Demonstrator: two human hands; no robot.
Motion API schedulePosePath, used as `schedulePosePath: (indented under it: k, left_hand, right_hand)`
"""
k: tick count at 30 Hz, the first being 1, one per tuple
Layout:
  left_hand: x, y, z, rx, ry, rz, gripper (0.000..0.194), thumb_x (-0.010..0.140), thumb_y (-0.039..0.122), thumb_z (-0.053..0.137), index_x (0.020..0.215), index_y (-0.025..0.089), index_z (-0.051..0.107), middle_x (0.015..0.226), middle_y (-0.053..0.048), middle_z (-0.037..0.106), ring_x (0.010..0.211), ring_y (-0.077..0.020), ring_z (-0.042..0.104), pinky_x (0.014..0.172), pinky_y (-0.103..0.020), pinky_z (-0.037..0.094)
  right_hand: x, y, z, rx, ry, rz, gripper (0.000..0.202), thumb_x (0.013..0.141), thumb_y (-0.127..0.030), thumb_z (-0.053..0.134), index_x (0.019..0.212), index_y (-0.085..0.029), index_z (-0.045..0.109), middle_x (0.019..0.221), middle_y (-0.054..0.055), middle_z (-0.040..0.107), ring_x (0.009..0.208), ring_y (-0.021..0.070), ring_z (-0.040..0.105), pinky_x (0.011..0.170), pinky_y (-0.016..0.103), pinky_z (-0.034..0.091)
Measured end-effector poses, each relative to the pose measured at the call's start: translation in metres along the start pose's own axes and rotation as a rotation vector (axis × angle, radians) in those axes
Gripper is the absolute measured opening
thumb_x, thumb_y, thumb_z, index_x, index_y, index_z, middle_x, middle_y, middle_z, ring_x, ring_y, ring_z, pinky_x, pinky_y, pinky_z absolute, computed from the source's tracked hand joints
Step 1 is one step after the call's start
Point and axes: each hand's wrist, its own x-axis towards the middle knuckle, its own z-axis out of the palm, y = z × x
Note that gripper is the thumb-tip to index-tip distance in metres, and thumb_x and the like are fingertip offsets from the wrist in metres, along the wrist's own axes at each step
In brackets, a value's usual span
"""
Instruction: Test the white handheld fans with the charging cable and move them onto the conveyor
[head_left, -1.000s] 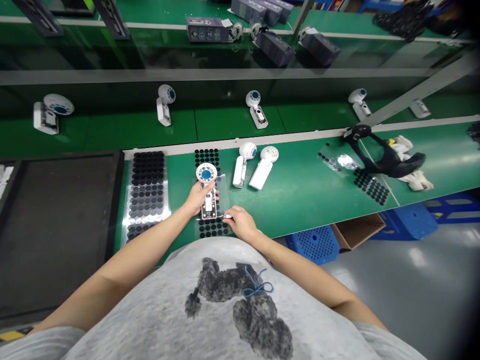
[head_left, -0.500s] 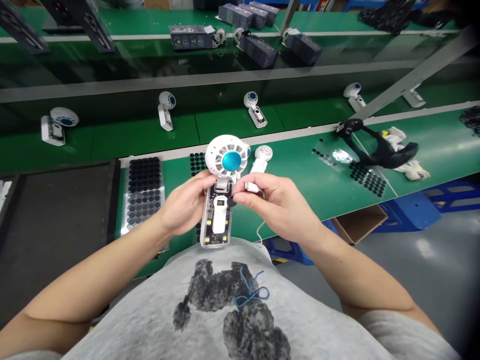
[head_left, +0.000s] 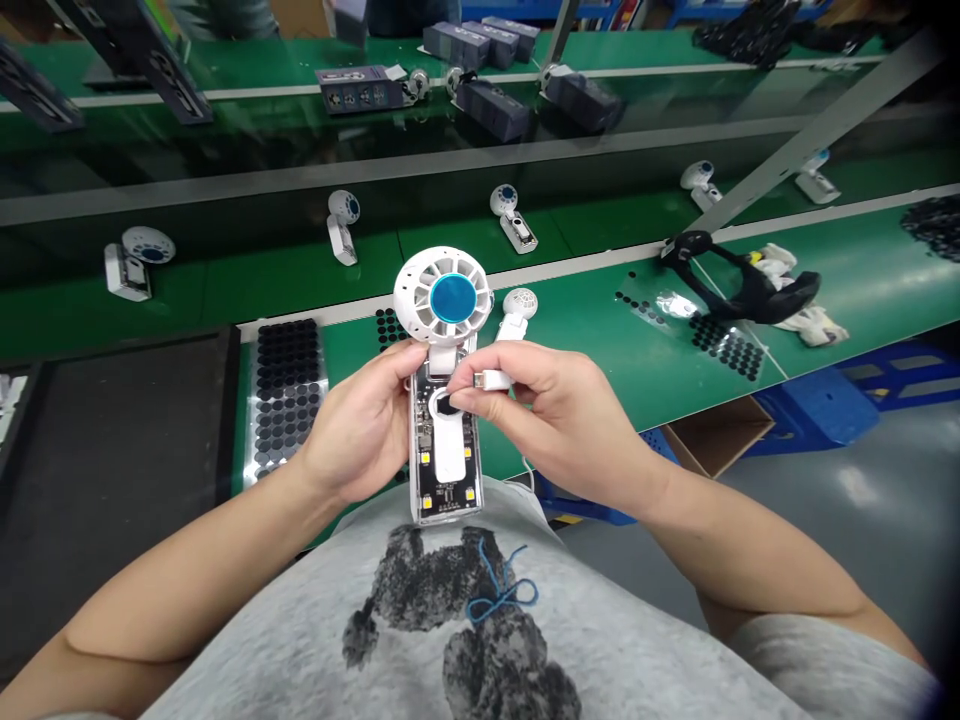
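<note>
Fan (head_left: 444, 400) now nearer (both hands)

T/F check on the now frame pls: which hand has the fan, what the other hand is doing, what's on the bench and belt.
1. The left hand holds the handheld fan by its clear handle. True.
2. The fan's hub is red. False: it is blue.
3. The right hand pinches a small white piece at the fan's handle. True.
4. The sheet of black dots lies right of the fan. False: it lies left of it, on the green bench.
5. No other fans are on the belt. False: several lie there.
</note>
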Motion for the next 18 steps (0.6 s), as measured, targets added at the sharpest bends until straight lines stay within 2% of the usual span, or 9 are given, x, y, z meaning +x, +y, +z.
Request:
schedulePosePath:
  k: [4,13,18]
  left_hand:
    - [-0.003,-0.0005,0.0001,0.011,0.015,0.0,0.02,0.086,0.018,0.043,0.08,0.013,0.062,0.078,-0.004,0.062,0.071,-0.0132,0.058,0.065,-0.024,0.049]
    - [-0.0056,0.0012,-0.0019,0.048,-0.026,0.035,0.021,0.086,0.019,0.044,0.091,0.013,0.064,0.081,-0.005,0.065,0.08,-0.018,0.061,0.074,-0.03,0.051]
    - [-0.0064,0.0003,-0.0022,0.047,0.003,0.028,0.018,0.084,0.018,0.047,0.09,0.013,0.063,0.08,-0.005,0.065,0.08,-0.0182,0.062,0.076,-0.03,0.051]
  right_hand:
    - [-0.0011,-0.003,-0.0002,-0.064,-0.019,-0.013,0.003,0.083,-0.014,0.06,0.082,-0.015,0.063,0.077,-0.003,0.063,0.068,0.0063,0.055,0.062,0.016,0.041]
    - [0.0001,-0.0061,-0.0006,-0.167,-0.043,-0.03,0.003,0.083,-0.015,0.06,0.082,-0.015,0.063,0.074,-0.002,0.062,0.067,0.0085,0.054,0.061,0.02,0.039]
    - [-0.0005,-0.0047,-0.0002,-0.229,-0.048,-0.045,0.004,0.082,-0.016,0.06,0.08,-0.015,0.063,0.071,-0.002,0.059,0.069,0.0107,0.052,0.061,0.023,0.038]
